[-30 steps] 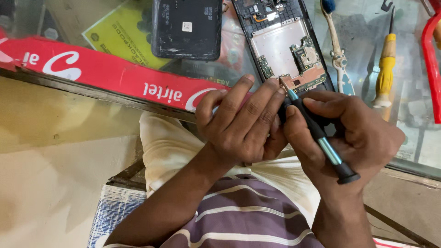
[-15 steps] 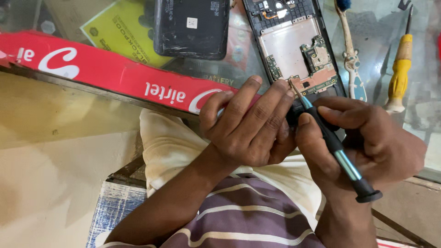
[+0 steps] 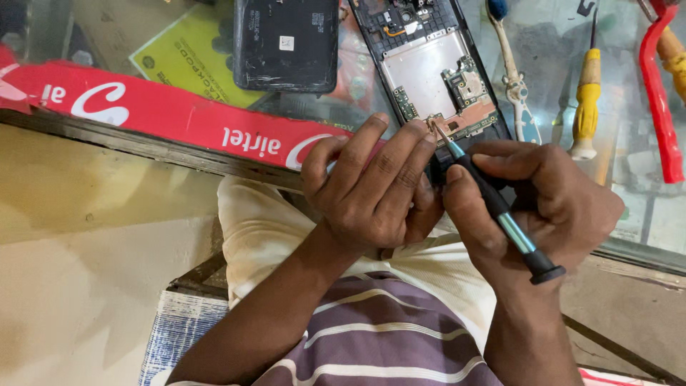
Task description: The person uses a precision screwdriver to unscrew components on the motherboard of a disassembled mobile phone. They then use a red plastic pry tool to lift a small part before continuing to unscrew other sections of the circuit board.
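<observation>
The opened phone (image 3: pixel 436 71) lies back-up on the glass bench (image 3: pixel 550 64), far of the hands, its near end tucked under the fingers. Its rear is off, so a bare silver plate and small circuit boards show inside the dark frame.

The left hand (image 3: pixel 371 193) rests at the phone's near-left corner, fingers spread narrow and laid flat, steadying the frame rather than gripping anything. The right hand (image 3: pixel 543 207) is closed around a precision screwdriver (image 3: pixel 493 207) — dark grip, blue-metal shaft, round cap at the near end — held like a pen, its tip touching the lower board just beside the left fingertips.

The phone looks light and stiff in its frame, but the exposed boards and thin ribbon connectors are likely fragile (a slip of the tip could scratch or lift one). It seems best held by the frame edges, never by the open middle. The smooth glass may let it slide, so pinning it down at a corner makes sense. The screwdriver is slim and light; the dark grip near the shaft gives the finest control.

To the left of the phone lies a black back cover (image 3: pixel 286 43), with a yellow-green card (image 3: pixel 186 57) partly under it. A red banner strip (image 3: pixel 179 118) runs along the bench's near edge. To the right lie a white-and-blue brush-like tool (image 3: pixel 514 86), a yellow-handled screwdriver (image 3: pixel 587 100) and a red tool handle (image 3: pixel 657 107).
</observation>
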